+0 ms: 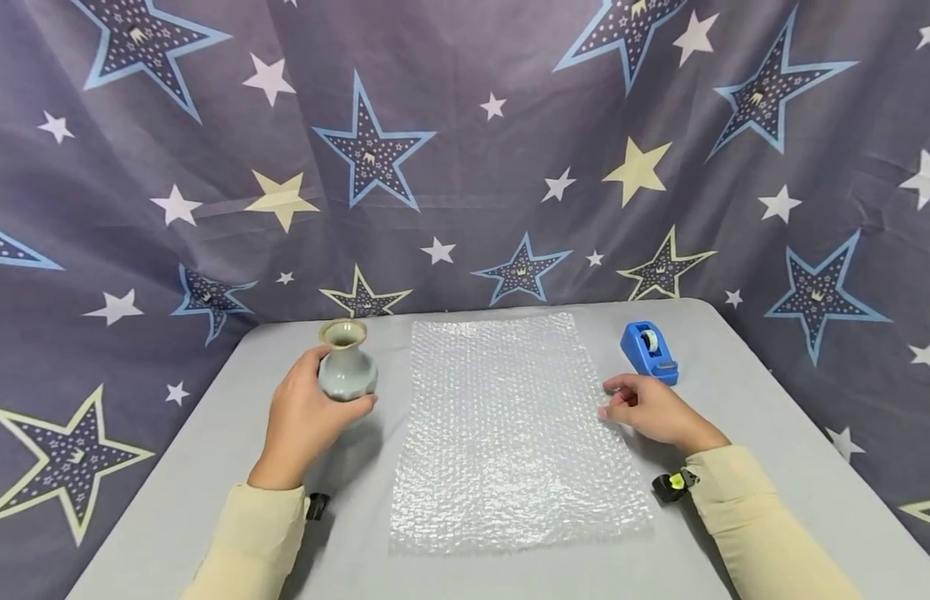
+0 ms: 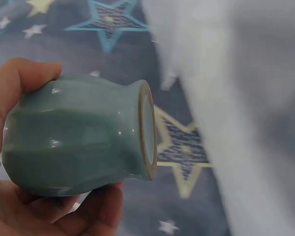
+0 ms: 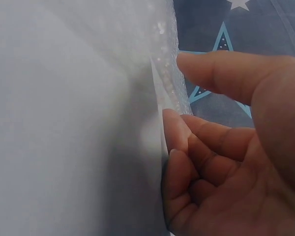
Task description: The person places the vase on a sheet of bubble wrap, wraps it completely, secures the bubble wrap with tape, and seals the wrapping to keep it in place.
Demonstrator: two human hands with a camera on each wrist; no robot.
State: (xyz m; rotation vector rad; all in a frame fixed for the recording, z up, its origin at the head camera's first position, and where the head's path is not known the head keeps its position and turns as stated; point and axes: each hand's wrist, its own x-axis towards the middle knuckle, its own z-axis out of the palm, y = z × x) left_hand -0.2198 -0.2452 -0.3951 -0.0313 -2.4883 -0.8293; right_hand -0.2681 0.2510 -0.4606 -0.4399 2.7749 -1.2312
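Nearest on my far-off screen are two cream cloth sleeves point(image 1: 255, 533), and by each wrist I see a small black gadget point(image 1: 669, 487), two in all. Next comes one clear, flat sheet of bubble wrap point(image 1: 510, 433), lying in the middle of the table point(image 1: 202, 467), which has a pale grey cover. There are two bare hands. The right hand point(image 1: 656, 408) is by the sheet's right edge, its fingers loosely bent and its thumb held apart; I see no pinch, but I cannot tell if the tips touch the sheet. The left hand point(image 1: 307, 417) grasps one round, grey-green glazed vase point(image 1: 348, 371) with a brown rim. I see the vase held up above the table, left of the sheet, toward the far left corner. Near the far right corner sits one blue plastic tape holder point(image 1: 649, 356) with one white roll of tape point(image 1: 648, 339) in it. Behind the far edge hangs a dark cloth with stars point(image 1: 450, 50). I'd say it is early: the vase is lifted and the wrap is laid out. Left undone, as I see it: the vase is not on the sheet, no side is folded, and no tape is stuck on.
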